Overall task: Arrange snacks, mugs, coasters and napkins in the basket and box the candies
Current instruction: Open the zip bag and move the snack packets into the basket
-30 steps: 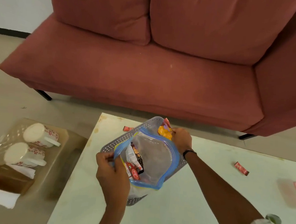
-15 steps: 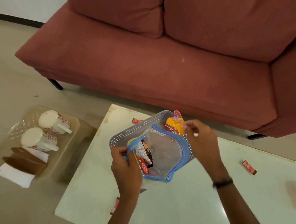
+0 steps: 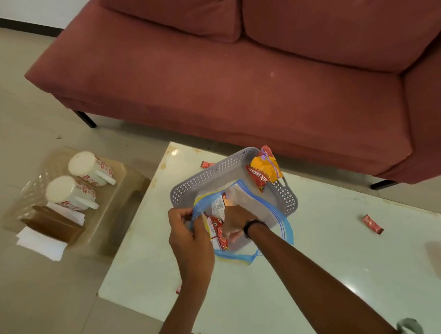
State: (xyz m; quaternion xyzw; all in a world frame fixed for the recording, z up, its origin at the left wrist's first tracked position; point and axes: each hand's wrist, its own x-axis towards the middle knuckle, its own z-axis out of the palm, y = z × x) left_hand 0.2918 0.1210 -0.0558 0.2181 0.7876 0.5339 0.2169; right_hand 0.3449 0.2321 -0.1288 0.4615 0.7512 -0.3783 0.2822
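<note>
Left hand (image 3: 191,232) pinches clear blue-rimmed zip bag (image 3: 258,211) over grey perforated plastic basket (image 3: 200,178), right hand (image 3: 236,220) inside, grip unclear; tugging could spill packets.

Orange snack packet (image 3: 265,168) upright in grey basket (image 3: 215,170)

Soft, even indoor light, moderately bright. Glare patches on glossy table (image 3: 325,252). Faint shadow under sofa (image 3: 219,93). Wide-angle bowing at edges. Slight overall softness; periphery blurred.
</note>
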